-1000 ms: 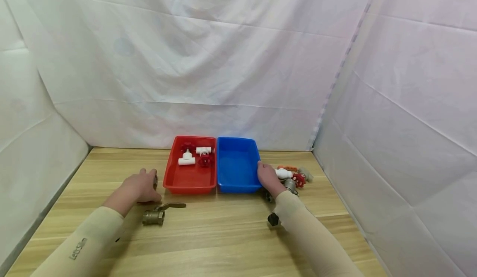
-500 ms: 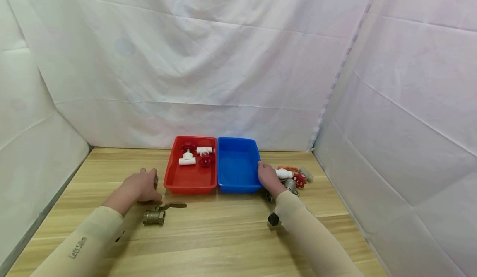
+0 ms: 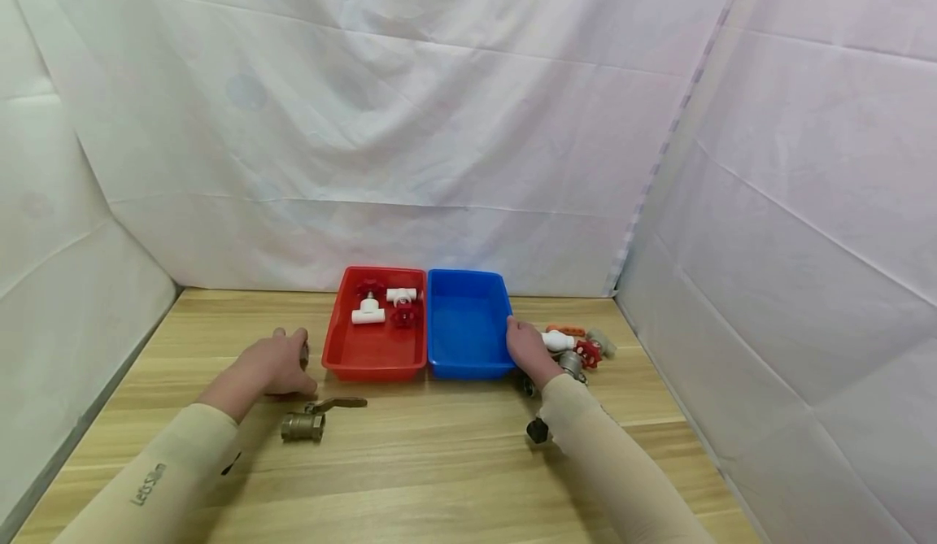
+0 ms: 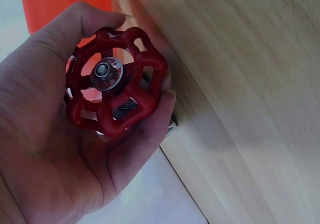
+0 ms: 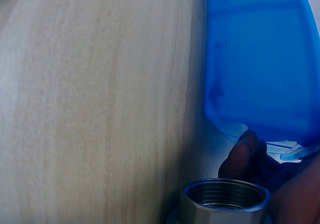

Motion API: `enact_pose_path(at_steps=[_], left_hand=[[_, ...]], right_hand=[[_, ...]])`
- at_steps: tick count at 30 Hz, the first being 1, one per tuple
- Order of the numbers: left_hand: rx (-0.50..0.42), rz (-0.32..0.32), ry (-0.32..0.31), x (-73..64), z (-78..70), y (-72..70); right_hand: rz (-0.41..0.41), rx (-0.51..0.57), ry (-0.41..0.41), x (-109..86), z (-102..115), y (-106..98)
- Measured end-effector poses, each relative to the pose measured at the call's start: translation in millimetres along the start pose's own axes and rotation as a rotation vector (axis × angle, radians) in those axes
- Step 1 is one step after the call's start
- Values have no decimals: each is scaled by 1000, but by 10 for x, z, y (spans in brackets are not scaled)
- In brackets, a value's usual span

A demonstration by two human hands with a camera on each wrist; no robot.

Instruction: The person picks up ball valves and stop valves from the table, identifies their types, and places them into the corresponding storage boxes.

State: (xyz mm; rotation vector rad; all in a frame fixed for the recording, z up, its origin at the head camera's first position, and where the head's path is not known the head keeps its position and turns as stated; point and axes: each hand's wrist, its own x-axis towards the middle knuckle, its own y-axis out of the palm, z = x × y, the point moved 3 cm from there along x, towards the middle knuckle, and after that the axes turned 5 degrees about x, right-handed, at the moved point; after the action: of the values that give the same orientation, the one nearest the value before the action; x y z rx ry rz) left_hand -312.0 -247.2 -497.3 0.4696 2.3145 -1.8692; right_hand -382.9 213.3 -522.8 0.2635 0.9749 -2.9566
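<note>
My left hand (image 3: 274, 365) is left of the red tray (image 3: 373, 374), low over the table. In the left wrist view its thumb and fingers curl around a valve with a red handwheel (image 4: 150, 58); the valve's body is mostly hidden. A brass lever valve (image 3: 302, 427) lies just in front of that hand. My right hand (image 3: 529, 350) holds the right rim of the blue tray (image 3: 468, 370), its fingers partly hidden. Close by that hand, in the right wrist view, is a threaded metal fitting (image 5: 225, 215). Two white tee valves (image 3: 368, 315) with red handwheels lie in the red tray.
Right of the blue tray is a cluster of valves: a white one (image 3: 559, 341), a red handwheel (image 3: 588, 354), an orange handle (image 3: 567, 330) and a metal body (image 3: 569, 363). A black knob (image 3: 538, 430) shows beside the right sleeve. White cloth walls (image 3: 439, 235) enclose the table.
My left forearm has shifted very slightly to the left. The right hand, both trays and the valves on the table stay in place.
</note>
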Motion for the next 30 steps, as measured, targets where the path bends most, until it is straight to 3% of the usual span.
enact_pose_path(at_steps=[15,30], left_hand=[[34,-14,32,33,68,-32],[44,-57,67,-65,45,-289]], right_hand=[[4,-6,8,-1,-14,9],[-2,-9,13,-21,5,0]])
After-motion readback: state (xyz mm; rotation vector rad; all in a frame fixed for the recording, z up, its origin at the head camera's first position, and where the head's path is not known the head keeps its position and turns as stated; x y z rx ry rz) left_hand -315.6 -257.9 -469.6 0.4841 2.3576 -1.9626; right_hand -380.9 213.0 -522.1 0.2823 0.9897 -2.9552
